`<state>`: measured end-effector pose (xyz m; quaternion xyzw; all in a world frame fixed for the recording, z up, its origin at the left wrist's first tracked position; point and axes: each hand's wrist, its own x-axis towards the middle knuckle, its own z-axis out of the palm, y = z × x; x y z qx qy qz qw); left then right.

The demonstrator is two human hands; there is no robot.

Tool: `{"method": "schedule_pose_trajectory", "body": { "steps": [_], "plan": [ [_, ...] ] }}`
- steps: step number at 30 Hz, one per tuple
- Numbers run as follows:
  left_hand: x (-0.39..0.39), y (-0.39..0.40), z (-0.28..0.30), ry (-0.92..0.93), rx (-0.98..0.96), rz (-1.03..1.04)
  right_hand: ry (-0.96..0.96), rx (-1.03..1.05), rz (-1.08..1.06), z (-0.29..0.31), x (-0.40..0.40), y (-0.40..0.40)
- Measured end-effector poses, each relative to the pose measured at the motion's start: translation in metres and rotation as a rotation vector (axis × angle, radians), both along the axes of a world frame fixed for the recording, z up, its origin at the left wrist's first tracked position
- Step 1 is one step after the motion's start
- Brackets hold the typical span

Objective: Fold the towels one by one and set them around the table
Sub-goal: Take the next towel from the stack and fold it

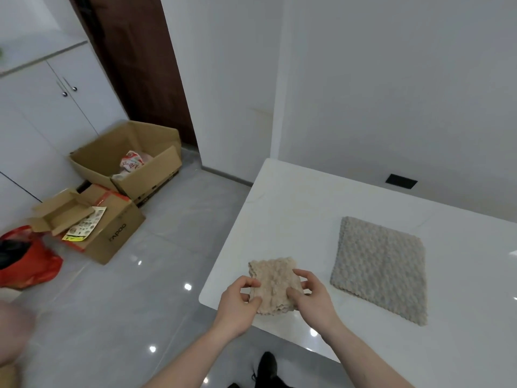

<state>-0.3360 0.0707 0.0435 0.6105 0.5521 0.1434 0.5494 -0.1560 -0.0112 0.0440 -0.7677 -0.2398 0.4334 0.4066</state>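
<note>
Beige towel (275,284): we find it at the near left corner of the white table (293,208), between both hands; small, nubbly, folded into a rough square
Left hand (237,303): we see thumb and fingers pinching the towel's left edge
Right hand (314,296): pinches its right edge, fingers curled
Grey towel (382,267): lies flat just right of the hands; same bumpy texture
Floor: we note cardboard boxes (126,163) well apart

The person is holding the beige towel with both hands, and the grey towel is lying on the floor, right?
Not quite. The grey towel is lying flat on the white table, not on the floor, as the head view shows. The rest is right: the left hand and right hand both hold the beige towel.
</note>
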Motion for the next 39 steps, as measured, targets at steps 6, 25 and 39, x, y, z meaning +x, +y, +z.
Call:
{"method": "schedule_pose_trajectory", "body": {
  "steps": [6,25,39],
  "plan": [
    [-0.013,0.038,0.004,0.051,-0.024,0.049,0.074,-0.011,0.053,-0.006,-0.007,0.046],
    [-0.100,0.224,-0.009,0.049,-0.045,-0.207,0.060,-0.032,-0.172,-0.015,-0.115,0.197],
    [-0.115,0.303,0.001,0.013,-0.053,-0.491,0.006,-0.003,-0.407,0.003,-0.161,0.227]
  ]
}}
